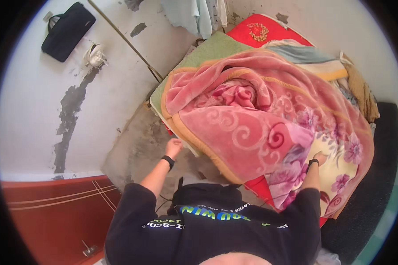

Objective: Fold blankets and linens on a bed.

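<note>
A thick pink blanket with swirls and flower prints lies rumpled over a bed. My left hand is at the near left corner of the bed, closed on the blanket's orange-trimmed edge or the pale sheet just below it. My right hand rests on the flowered cream part of the blanket at the near right, fingers pressed into the fabric. Both wrists carry a black band. A red mattress shows under the blanket's lower edge.
A green sheet, a red pillow and folded cloths lie at the bed's far end. A black bag hangs on the peeling white wall at left. Bare concrete floor runs beside the bed; a red panel stands at lower left.
</note>
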Motion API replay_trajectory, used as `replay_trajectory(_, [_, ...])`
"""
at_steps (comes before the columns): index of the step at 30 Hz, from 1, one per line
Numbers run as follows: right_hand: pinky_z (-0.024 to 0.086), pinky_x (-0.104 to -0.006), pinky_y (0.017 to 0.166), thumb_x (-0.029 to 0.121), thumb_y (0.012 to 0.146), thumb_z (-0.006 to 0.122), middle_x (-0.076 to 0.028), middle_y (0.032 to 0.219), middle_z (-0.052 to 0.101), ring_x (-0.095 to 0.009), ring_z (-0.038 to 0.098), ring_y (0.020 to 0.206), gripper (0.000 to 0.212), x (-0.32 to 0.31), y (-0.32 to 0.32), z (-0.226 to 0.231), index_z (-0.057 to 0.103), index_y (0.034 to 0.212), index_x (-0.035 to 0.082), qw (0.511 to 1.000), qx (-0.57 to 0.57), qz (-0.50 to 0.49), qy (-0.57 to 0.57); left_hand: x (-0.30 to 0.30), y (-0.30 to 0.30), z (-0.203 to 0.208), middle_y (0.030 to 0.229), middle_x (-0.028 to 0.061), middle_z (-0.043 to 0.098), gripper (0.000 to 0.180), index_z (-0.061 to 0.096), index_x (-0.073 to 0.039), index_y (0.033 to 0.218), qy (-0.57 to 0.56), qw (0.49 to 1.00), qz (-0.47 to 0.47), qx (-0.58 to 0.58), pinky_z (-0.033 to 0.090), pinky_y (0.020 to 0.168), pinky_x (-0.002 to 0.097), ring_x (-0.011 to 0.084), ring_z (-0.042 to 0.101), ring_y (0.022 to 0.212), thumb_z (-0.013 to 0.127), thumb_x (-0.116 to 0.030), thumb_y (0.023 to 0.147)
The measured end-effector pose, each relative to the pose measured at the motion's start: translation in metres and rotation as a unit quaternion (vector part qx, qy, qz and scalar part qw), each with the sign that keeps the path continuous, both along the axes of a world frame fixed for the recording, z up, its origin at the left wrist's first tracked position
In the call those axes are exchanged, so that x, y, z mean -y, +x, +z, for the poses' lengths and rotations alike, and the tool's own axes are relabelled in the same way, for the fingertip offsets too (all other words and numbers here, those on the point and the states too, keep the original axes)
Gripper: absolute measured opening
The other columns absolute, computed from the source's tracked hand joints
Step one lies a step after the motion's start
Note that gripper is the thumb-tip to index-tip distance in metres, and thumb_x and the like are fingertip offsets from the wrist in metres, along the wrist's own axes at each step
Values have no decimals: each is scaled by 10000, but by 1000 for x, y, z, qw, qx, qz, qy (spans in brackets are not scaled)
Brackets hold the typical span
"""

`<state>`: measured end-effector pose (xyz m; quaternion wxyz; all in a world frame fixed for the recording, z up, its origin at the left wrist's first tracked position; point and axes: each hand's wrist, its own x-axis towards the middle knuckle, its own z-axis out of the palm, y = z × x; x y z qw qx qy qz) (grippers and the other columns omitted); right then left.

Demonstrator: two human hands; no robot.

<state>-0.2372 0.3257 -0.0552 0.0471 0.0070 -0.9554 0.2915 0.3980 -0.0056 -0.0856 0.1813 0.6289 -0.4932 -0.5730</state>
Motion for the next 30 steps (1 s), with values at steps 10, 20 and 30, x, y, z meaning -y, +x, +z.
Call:
replay_trajectory(10, [448,-418,857,285,932,410,-162,1129,594,-302,564,1025,420,46,317,-165,524,1187,-29,858,181,-234,-421,218,15,-31,1397,216,309,970,339,-90,1377,-262,863,-345,262,342,1036,456,376,366,1254,845,-180,554])
replay_trajectory(20, [384,-309,925,159,832,571,-104,1109,558,-202,505,1011,410,155,429,-76,495,1175,-52,983,52,-93,-148,437,-14,-84,1051,193,584,498,523,-78,1172,-281,843,-455,55,457,871,460,378,570,994,720,-140,719])
replay_trajectory(30, [446,-294,830,145,848,554,-59,1044,594,-159,558,897,334,130,533,-17,546,1137,-22,873,9,-287,-394,603,-10,-149,1330,223,460,907,409,-59,1353,265,962,-69,1,386,955,551,308,426,1259,682,-645,717])
